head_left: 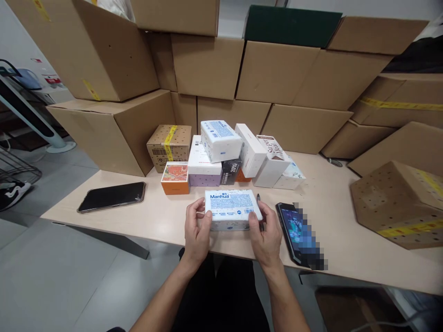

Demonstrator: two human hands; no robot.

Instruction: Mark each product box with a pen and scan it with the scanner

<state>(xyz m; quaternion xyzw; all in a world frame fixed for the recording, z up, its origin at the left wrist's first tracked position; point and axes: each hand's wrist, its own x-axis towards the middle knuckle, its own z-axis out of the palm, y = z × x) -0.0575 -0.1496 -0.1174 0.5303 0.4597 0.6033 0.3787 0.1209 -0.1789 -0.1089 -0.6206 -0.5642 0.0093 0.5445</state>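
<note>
A white and blue "Manhua" tissue pack [232,205] is held near the table's front edge, its printed face turned up toward me. My left hand [198,226] grips its left end, with the thumb on the front edge. Around its right end my right hand [266,230] is closed, thumb on the front too. A dark pen [258,197] shows partly behind the pack by my right fingers. Behind it, another tissue pack [221,140] rests tilted on a white and purple box [205,173]. An orange box [175,179] stands to the left of that.
A dark phone [111,196] lies at the left; a lit phone [297,233] lies right of my right hand. White boxes [273,168] and a third tissue pack [291,175] stand behind. Stacked cartons [207,67] wall off the back, and a dotted carton [398,203] sits at the right.
</note>
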